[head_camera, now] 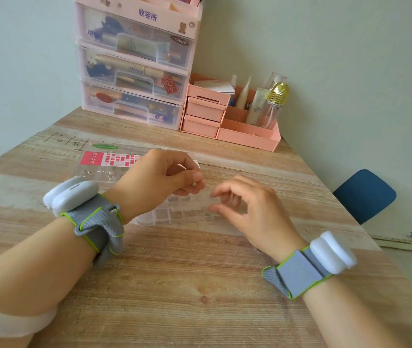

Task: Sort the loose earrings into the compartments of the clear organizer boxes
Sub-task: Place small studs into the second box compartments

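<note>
- Wooden table (174,272) carries everything; my landmark is the near clear organizer box (174,212).
- Behind it, a second box (99,169) with a red label holds some earrings already, so sorting looks partly done.
- My left hand (159,179), above it, pinches one tiny earring (194,184).
- My right hand (247,209), just right of it, is loosely curled and seems empty.

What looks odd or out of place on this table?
Not much. Small earrings lie loose on the wooden table beside a clear box. The left hand pinches something tiny. Pen marks scar the far edge.
</note>
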